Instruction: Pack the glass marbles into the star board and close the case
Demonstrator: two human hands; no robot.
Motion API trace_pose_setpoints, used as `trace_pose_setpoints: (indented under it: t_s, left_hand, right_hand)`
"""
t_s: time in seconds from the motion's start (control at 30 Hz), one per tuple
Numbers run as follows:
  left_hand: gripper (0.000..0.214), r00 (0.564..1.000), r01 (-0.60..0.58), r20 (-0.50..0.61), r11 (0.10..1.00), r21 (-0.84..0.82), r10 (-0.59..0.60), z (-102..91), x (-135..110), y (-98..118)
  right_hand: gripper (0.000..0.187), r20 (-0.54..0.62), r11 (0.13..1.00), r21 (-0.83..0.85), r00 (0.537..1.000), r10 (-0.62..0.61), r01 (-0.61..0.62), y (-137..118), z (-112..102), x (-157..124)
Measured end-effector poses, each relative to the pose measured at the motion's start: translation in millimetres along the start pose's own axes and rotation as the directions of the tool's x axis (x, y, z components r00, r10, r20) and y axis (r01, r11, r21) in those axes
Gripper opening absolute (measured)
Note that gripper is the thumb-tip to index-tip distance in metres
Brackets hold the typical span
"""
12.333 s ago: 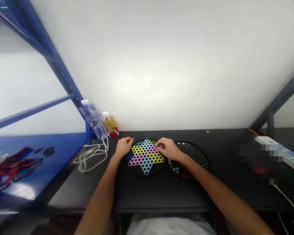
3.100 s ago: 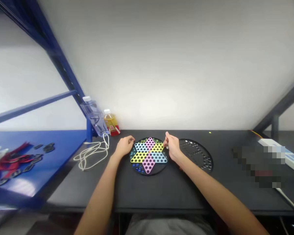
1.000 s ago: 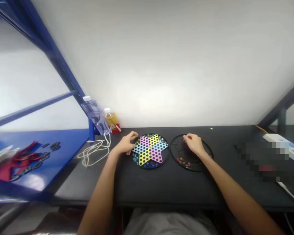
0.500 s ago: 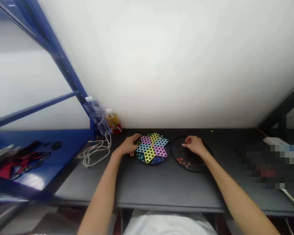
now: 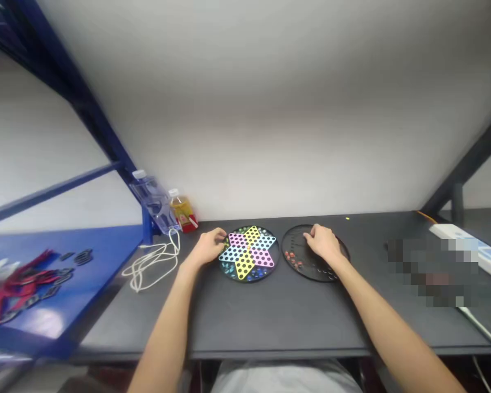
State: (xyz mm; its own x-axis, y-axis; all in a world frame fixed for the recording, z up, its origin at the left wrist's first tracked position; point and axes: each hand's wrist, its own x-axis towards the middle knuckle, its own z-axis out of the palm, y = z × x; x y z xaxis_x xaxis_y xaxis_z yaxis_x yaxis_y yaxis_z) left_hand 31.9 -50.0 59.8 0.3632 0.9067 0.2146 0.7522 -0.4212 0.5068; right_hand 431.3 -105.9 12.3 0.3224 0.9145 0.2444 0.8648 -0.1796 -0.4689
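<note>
Two hands down: left hand curled at the star board (yellow tips run front-to-back), right hand loose on the black disc. Gripping anything? Can't tell.

Chinese checkers board seems pastel-starred, black-dotted.

A clear plastic water bottle and a small bottle of yellow drink are standing at the back of the black desk, a looped white cable is lying on its left end, and a white power strip is resting at its right end, while a blue metal shelf is holding a red object beyond its left edge.
</note>
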Motion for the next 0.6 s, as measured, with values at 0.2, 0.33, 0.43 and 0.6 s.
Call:
trace_pose_setpoints:
  t_s: [0.2, 0.33, 0.43, 0.6]
  left_hand:
    - [0.027, 0.996, -0.017, -0.087, 0.995, 0.096, 0.025, 5.8, 4, -12]
    - [0.026, 0.994, -0.015, -0.106, 0.994, 0.108, 0.027, 6.9, 5, -16]
    - [0.027, 0.994, -0.002, -0.104, 0.994, 0.112, 0.014, 6.6, 5, -17]
    - [0.028, 0.994, -0.002, -0.106, 0.995, 0.104, 0.013, 6.0, 4, -16]
  right_hand:
    - [0.019, 0.185, 0.793, 0.479, 0.84, -0.51, 0.376, -17, -18, -20]
    - [0.019, 0.276, 0.719, 0.599, 0.753, -0.597, 0.351, -30, -16, -30]
    - [0.014, 0.249, 0.733, 0.595, 0.792, -0.558, 0.329, -33, -13, -30]
    - [0.016, 0.194, 0.684, 0.727, 0.936, -0.292, 0.063, -36, -12, -27]
